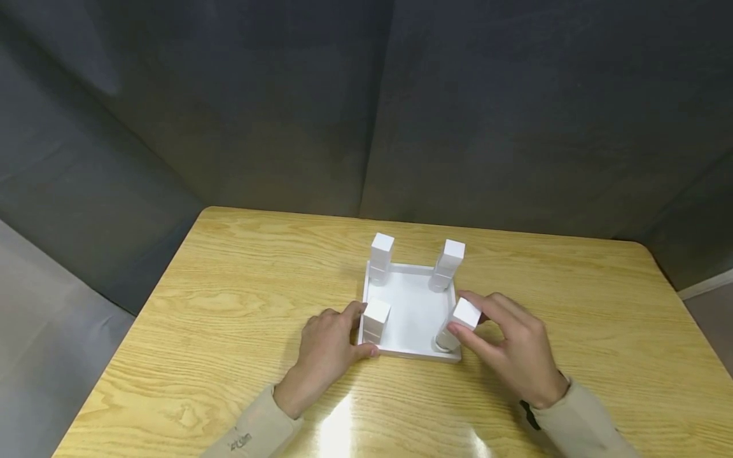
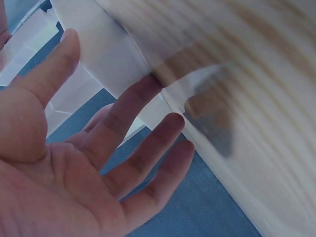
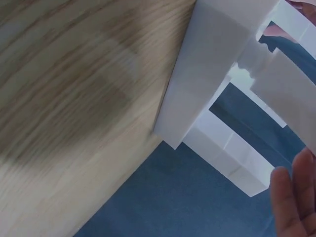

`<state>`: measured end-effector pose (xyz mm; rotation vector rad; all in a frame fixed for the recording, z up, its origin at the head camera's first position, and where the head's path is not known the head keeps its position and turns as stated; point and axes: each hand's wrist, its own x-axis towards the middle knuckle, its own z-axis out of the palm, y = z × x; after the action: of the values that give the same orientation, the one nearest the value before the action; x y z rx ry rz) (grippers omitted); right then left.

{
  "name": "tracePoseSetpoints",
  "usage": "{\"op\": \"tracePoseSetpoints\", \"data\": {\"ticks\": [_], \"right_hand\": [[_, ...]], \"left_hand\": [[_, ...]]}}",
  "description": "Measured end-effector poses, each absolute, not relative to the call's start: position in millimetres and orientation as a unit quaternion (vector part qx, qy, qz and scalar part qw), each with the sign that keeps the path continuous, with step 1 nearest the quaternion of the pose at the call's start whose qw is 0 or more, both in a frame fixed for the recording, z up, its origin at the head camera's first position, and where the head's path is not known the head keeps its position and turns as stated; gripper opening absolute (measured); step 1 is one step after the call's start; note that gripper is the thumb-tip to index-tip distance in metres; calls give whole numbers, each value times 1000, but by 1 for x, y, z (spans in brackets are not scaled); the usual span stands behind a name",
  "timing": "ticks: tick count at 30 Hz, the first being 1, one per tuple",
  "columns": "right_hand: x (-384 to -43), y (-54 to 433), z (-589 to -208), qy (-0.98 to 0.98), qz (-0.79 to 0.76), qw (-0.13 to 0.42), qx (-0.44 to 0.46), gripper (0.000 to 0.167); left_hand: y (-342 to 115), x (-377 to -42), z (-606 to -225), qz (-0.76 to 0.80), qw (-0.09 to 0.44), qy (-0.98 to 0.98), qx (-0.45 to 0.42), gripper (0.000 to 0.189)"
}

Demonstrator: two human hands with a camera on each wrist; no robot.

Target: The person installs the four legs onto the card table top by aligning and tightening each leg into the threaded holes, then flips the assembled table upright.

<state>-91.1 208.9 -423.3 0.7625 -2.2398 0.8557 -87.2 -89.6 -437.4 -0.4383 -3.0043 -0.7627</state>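
A small white table (image 1: pixel 413 312) lies upside down, a square rimmed panel with a square leg standing at each corner. My right hand (image 1: pixel 518 346) pinches the near right leg (image 1: pixel 466 314) between thumb and fingers. In the right wrist view, a screw thread (image 3: pixel 254 59) shows between that leg and the panel. At the near left corner, beside the near left leg (image 1: pixel 376 318), my left hand (image 1: pixel 325 350) rests its thumb on the front edge and a finger along the left side. The left wrist view shows these fingers (image 2: pixel 128 108) extended and spread, touching the panel's side.
The far left leg (image 1: pixel 381 254) and far right leg (image 1: pixel 448 262) stand upright at the back corners. Everything is on a wooden table (image 1: pixel 240 305) with rounded far corners. Dark cloth (image 1: pixel 286 114) hangs behind it.
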Motion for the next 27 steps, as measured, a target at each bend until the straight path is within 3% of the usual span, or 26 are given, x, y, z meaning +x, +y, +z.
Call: {"op": "tracePoseSetpoints", "data": {"ticks": [6, 10, 15, 19, 24, 27], "right_hand": [[-93, 206, -428, -836, 323, 325, 301, 63], [-89, 208, -425, -850, 319, 295, 297, 65], [-82, 215, -419, -861, 327, 249, 299, 48], [-81, 218, -417, -863, 335, 233, 299, 56], [-82, 217, -416, -857, 350, 230, 300, 45], [-82, 217, -414, -856, 349, 236, 299, 53]], "left_hand": [[-89, -88, -438, -248, 6, -958, -140, 78], [-90, -87, -438, -250, 7, -958, -141, 78], [-91, -87, -437, -251, 6, -957, -142, 78], [-92, -87, -437, -253, 6, -957, -142, 78], [-91, -87, -437, -256, -1, -957, -135, 78], [-90, -87, -437, -258, -4, -957, -131, 79]]}}
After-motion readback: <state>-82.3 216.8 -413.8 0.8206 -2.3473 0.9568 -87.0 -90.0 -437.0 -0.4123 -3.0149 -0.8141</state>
